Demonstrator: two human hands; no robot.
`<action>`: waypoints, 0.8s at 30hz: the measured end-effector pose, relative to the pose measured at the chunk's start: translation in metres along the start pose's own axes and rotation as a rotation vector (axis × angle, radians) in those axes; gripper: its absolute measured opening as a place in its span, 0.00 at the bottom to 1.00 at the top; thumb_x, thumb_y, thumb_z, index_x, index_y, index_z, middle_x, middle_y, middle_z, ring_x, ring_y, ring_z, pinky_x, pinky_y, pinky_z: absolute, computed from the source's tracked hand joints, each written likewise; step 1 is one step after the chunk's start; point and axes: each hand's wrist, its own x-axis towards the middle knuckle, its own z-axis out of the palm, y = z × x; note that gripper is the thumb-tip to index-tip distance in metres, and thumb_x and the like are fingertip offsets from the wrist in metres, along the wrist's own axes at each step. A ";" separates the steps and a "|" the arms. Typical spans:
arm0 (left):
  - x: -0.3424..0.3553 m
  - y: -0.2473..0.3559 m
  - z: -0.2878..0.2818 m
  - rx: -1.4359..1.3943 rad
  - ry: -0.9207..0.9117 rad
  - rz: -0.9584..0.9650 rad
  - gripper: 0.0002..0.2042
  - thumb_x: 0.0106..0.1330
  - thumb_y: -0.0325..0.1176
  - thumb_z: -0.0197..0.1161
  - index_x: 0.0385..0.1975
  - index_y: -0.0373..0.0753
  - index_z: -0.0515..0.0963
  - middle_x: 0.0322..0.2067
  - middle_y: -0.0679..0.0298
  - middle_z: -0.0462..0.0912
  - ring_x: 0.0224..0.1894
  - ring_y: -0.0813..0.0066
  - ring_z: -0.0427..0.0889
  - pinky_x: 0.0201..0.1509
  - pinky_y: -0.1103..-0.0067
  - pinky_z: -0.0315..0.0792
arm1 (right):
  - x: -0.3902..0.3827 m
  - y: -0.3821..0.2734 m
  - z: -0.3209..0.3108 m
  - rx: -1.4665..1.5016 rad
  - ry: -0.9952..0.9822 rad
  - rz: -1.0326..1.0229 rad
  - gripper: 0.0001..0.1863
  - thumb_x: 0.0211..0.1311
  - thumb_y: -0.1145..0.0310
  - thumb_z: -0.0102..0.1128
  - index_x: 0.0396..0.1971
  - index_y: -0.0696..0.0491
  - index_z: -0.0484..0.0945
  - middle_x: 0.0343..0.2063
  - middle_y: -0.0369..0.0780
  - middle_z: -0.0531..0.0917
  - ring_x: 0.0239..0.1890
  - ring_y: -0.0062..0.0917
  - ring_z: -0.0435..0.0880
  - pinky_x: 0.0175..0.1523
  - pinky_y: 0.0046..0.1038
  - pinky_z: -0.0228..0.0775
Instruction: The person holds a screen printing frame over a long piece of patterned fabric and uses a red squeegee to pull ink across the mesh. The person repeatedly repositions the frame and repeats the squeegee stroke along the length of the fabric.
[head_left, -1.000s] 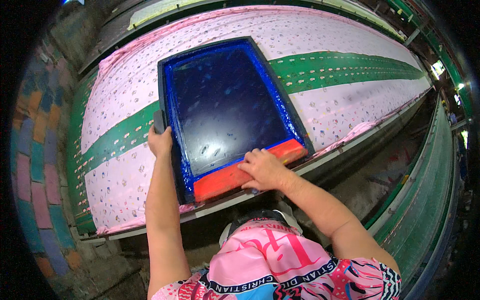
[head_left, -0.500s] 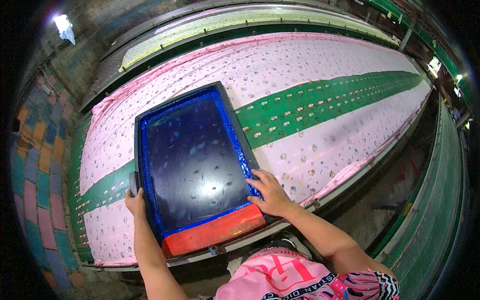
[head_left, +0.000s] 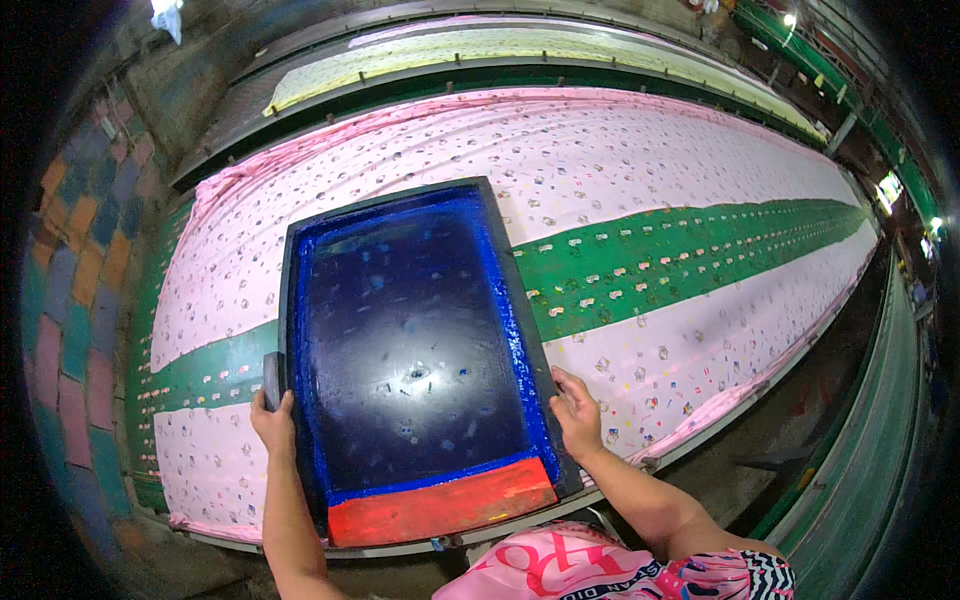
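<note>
While the left hand [head_left: 273, 424] wraps its fingers round the grey handle [head_left: 272, 379], the right hand [head_left: 578, 416] half-curls its fingers at the frame [head_left: 519, 300]. Whether it grips, I cannot tell

Looked like a fabric-printing workshop. Had a long green table [head_left: 600, 262] running far back, spread with pink cloth [head_left: 450, 150] bearing small repeated motifs, and a framed screen [head_left: 400, 330], smeared blue along its inner edges, over the cloth. Held a second long table [head_left: 500, 78] behind, carrying yellowish cloth [head_left: 440, 62]. Included painted bricks [head_left: 75, 340] at left, a green beam [head_left: 880, 122] and bright lamps [head_left: 937, 224] at upper right.
</note>
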 end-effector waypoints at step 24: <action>-0.065 0.192 0.078 -0.385 -0.195 -0.252 0.22 0.70 0.26 0.77 0.63 0.27 0.85 0.49 0.57 0.91 0.44 0.65 0.89 0.51 0.69 0.84 | 0.110 -0.123 -0.168 -0.014 -0.271 -0.090 0.36 0.81 0.59 0.66 0.81 0.59 0.70 0.77 0.47 0.74 0.79 0.31 0.71 0.83 0.37 0.62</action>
